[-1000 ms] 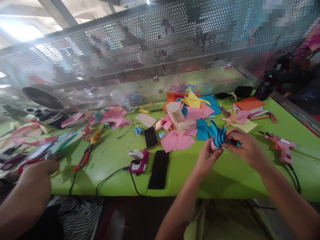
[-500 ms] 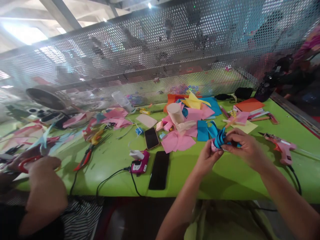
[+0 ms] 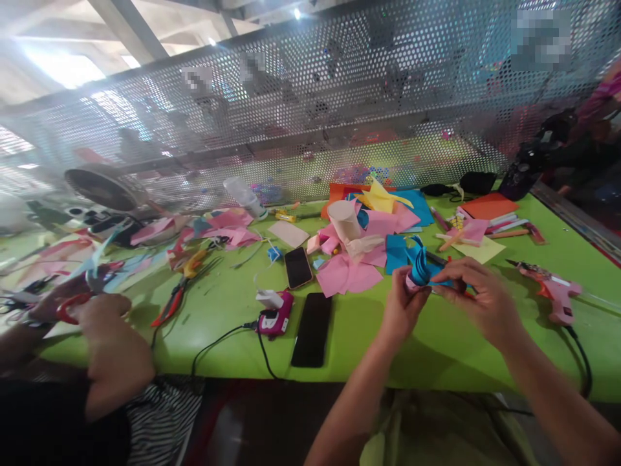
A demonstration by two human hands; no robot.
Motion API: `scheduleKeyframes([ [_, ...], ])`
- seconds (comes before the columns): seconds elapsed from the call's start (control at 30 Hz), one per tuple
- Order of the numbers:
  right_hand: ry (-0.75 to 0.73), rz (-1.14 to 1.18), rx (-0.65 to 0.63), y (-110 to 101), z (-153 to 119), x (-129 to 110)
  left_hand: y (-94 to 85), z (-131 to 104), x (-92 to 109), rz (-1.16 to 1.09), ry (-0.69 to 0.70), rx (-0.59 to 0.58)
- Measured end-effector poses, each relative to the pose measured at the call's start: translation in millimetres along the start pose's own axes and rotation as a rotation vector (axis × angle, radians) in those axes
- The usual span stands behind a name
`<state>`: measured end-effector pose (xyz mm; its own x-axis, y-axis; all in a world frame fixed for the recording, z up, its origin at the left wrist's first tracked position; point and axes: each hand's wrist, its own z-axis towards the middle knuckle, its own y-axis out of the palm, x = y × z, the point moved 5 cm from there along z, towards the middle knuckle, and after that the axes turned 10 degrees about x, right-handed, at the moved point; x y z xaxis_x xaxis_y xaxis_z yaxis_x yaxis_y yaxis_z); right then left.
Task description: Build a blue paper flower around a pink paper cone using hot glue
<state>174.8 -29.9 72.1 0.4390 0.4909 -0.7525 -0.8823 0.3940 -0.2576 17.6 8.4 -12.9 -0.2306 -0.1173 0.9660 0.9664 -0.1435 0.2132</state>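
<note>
The blue paper (image 3: 419, 264) is held upright in the left grip (image 3: 402, 305), closed around its pink lower end, and a loose strip of it is pinched between the fingertips of the right grip (image 3: 478, 288); both are raised over the desk (image 3: 369, 349).

If the strip is pulled too hard by the right grip, the folds may be dragged out of line or the paper torn. If the pink end is squeezed too loosely by the left grip, the bundle may be let slip and sprung open; if too tightly, it may be crushed.

The glue gun (image 3: 557, 294) lies to the right of the right grip, its nozzle turned toward that hand. Skin could be burned by a hot tip, though whether it is heated cannot be told. Its cord (image 3: 586, 369) could be caught by the right forearm, and the gun dragged. By a sideways sweep, the pink paper (image 3: 347, 275) left of the left grip could be scattered.

No brand, label or writing can be read; the marks on the purple adapter (image 3: 275, 315), farther left, are too small.
</note>
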Motion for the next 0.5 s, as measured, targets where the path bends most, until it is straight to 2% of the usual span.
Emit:
scheduleKeyframes([
  [0.2,-0.023,-0.078,0.045,11.9,-12.6,3.7,-2.7,-0.8,-6.5,0.161,0.076,-0.005],
  [0.5,0.148,-0.014,0.039,19.3,-19.0,17.4,-4.9,-2.9,0.4,0.5,0.085,0.036],
])
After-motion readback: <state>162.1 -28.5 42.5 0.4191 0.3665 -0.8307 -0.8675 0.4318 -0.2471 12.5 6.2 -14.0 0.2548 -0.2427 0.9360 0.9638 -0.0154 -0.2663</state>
